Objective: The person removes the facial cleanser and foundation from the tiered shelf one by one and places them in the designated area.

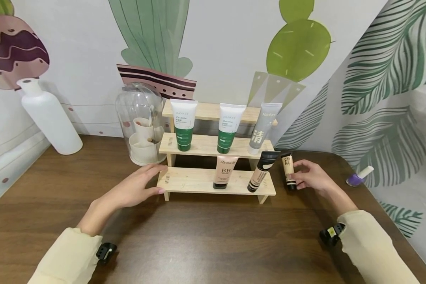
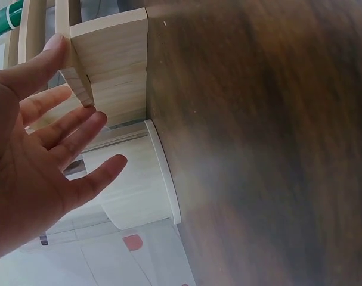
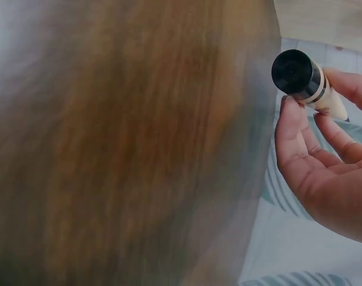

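In the head view, a small beige cosmetic tube (image 1: 288, 167) with a black cap is pinched between the thumb and fingers of my right hand (image 1: 310, 177), just right of a tiered wooden rack (image 1: 188, 181). Its cap points down, and the cap's flat end shows in the right wrist view, clear of the table. At the left end of the rack's lowest board, my left hand (image 1: 135, 187) touches the wood with thumb and fingertips, its fingers spread and fairly straight. That board bears a pink BB cream tube (image 1: 225, 171) and a tilted black-capped tube (image 1: 260, 173).
Two white-and-green tubes (image 1: 184, 124) and a grey tube (image 1: 262, 128) stand on the middle board. Behind the left hand is a clear dome (image 1: 138, 102) over white cups. A white bottle (image 1: 51, 118) leans at far left; purple nail polish (image 1: 356, 178) lies near the right edge.
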`<action>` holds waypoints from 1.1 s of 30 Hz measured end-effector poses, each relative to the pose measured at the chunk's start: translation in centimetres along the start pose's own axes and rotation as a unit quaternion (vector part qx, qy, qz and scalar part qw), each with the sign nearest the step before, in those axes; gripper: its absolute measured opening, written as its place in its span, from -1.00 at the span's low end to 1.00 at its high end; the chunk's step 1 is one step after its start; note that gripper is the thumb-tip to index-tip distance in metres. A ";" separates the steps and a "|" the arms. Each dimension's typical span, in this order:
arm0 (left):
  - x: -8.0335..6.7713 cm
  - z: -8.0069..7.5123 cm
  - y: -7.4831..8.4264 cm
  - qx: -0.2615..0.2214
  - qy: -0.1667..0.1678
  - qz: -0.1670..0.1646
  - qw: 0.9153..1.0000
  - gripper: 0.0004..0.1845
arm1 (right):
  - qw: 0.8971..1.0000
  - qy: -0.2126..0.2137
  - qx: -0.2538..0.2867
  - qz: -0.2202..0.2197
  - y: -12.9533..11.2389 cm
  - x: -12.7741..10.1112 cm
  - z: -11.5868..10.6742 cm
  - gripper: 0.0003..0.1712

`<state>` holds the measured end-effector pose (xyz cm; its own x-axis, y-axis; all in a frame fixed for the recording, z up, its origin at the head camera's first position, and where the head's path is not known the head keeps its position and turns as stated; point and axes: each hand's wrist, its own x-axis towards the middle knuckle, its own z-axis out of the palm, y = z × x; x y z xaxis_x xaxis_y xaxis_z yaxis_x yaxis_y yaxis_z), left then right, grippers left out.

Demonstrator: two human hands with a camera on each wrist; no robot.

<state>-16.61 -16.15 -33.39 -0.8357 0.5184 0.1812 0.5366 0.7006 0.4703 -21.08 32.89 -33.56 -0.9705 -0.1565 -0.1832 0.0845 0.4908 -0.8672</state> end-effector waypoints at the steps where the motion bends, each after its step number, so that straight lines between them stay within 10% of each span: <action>1: 0.0 0.0 0.0 -0.001 0.000 0.001 1.000 -0.40 | 1.000 0.002 0.001 0.005 0.1 0.3 0.0 -0.47; 33: -0.1 0.0 0.0 -0.001 0.001 -0.001 1.000 -0.42 | 0.995 0.091 -0.030 0.038 0.7 4.3 1.0 -0.40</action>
<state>-16.51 -16.20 -33.45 -0.8371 0.5162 0.1811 0.5346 0.7013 0.4717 -25.00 31.72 -35.46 -0.9872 0.0369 -0.1554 0.1501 0.5470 -0.8236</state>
